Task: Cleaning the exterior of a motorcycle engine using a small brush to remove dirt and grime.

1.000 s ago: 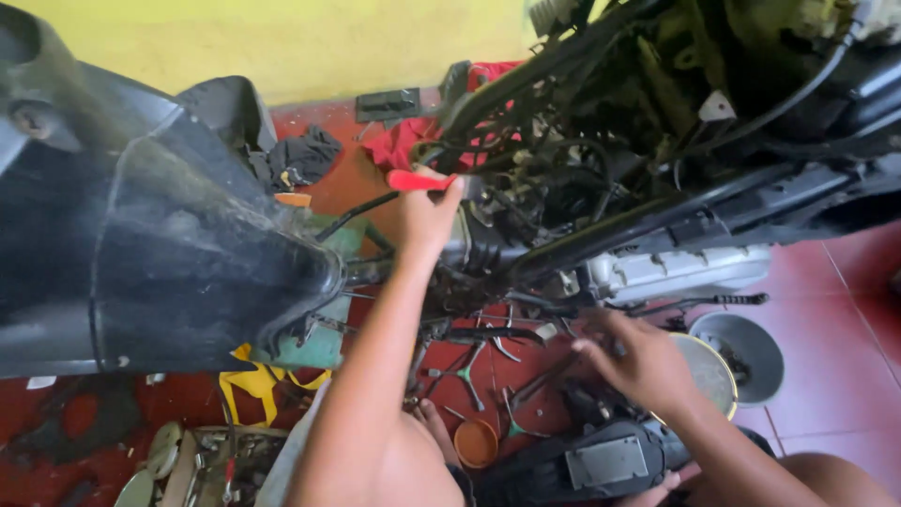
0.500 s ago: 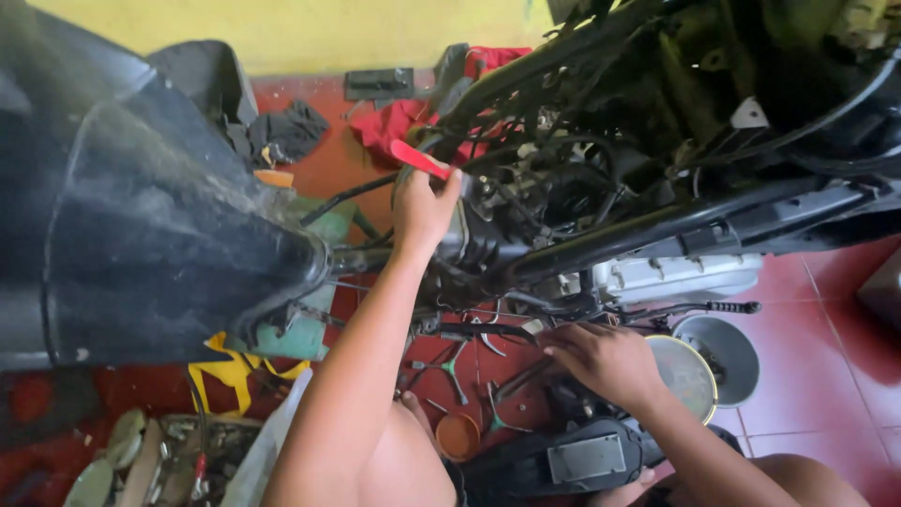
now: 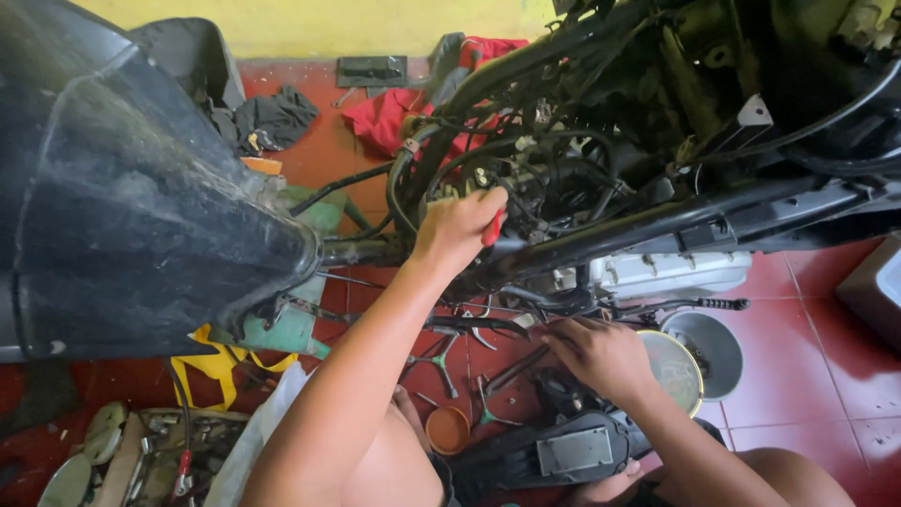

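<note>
Red tiled floor [image 3: 807, 376] under scattered metal wrenches [image 3: 441, 361]; my left hand [image 3: 460, 225] clenches a red-handled tool [image 3: 492, 228] among tangled black engine cables [image 3: 526, 160], while my right hand [image 3: 596, 357], fingers curled, rests low.

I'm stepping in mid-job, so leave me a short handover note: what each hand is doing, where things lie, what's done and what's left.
Left hand: closed on a red-handled tool, up among the cables of the stripped black motorcycle frame.
Right hand: low under the frame, beside the round metal bowl; whether it holds anything is unclear.
Loose spanners and a small orange cup lie on the red tiled floor.
Done: body panels off, engine exposed.
Left: work in the cable area, not finished.
</note>
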